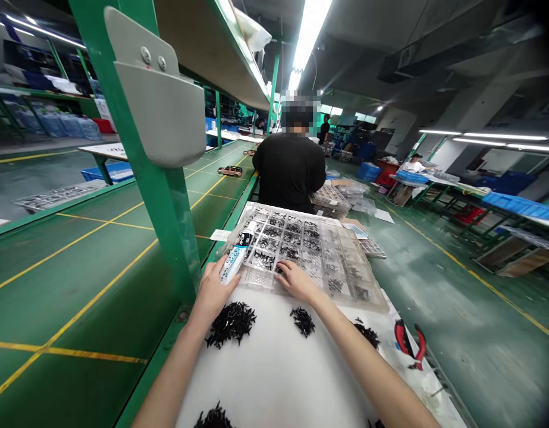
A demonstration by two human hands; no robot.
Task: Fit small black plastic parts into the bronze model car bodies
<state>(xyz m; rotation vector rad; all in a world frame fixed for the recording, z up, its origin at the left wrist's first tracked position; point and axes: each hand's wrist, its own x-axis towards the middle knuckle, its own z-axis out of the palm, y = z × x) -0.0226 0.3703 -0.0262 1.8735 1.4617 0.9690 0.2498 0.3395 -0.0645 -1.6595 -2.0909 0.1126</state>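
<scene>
My left hand [215,291] is closed around the lower end of a white, blue and black glue tube [233,264], which slants over the left edge of a clear divided tray [319,270]. Many of the tray's compartments hold small dark parts. Into a near compartment reaches my right hand [297,280], fingers curled together at the small black parts; whatever is between the fingertips is hidden. On the white work surface [274,368] lie a pile of small black parts [233,323] by my left wrist and a smaller pile [303,321] between my forearms.
Red-handled pliers [410,343] lie at the right edge. Another black pile [367,334] is partly behind my right forearm. A green post [167,226] stands close on the left, beside a green conveyor belt [91,261]. A person in black [289,169] sits ahead, beyond the tray.
</scene>
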